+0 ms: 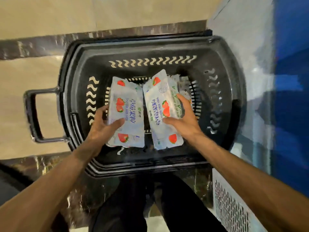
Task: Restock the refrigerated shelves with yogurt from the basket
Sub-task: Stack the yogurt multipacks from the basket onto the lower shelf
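Note:
A black plastic basket [93, 67] stands on the floor below me. Inside it are two white multipacks of strawberry yogurt with blue lettering. My left hand [103, 126] grips the left yogurt pack [132, 101] at its left edge, thumb across the top. My right hand [184, 119] grips the right yogurt pack [158, 96] at its right edge, thumb on the label. The right pack is tilted up on its side. More packaging shows behind it at the basket's far right, too blurred to make out.
The basket's handle [31, 114] sticks out to the left. A refrigerated cabinet with a white vent grille [230, 210] and blue panel [291, 81] rises on the right. My dark trouser legs [127, 206] stand just below the basket. Beige tiled floor with dark strips surrounds it.

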